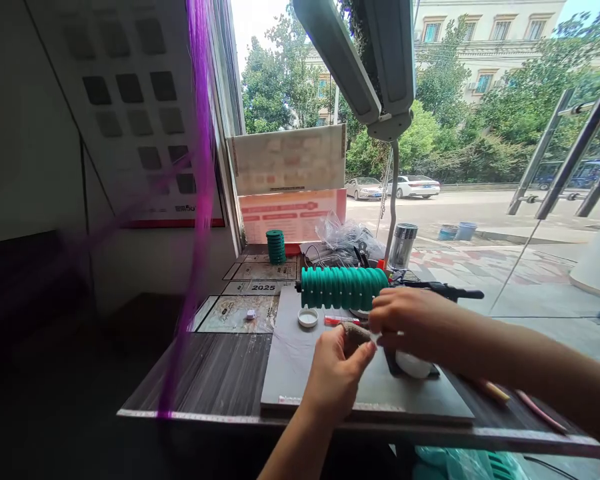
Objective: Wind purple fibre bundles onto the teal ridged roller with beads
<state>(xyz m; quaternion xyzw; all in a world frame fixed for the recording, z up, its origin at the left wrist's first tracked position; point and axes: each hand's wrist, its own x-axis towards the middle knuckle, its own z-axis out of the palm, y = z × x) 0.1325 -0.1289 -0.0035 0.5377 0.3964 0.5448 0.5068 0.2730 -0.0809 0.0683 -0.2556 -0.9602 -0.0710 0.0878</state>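
Observation:
My left hand (333,377) is closed around a small grey-brown piece (355,333) with a rough, cloth-like surface, most of it hidden by the fingers. Close against it, my right hand (405,317) has its fingertips pinched together; a tiny whitish bit shows there, too small to name. Just beyond my hands lies a green ridged roller (343,288) on a black rod, with small pale dots along its grooves. A shallow white round dish (308,318) and a red-and-white strip (340,321) rest on the grey board (295,373). Below my right wrist sits a white rounded object (414,365).
A smaller green ridged spool (276,247) stands at the back left, with a small white piece (251,315) nearer. A lamp (390,120) overhangs the table; behind are a clear jar (404,245) and crumpled plastic (343,233). Purple strands (195,200) hang at left.

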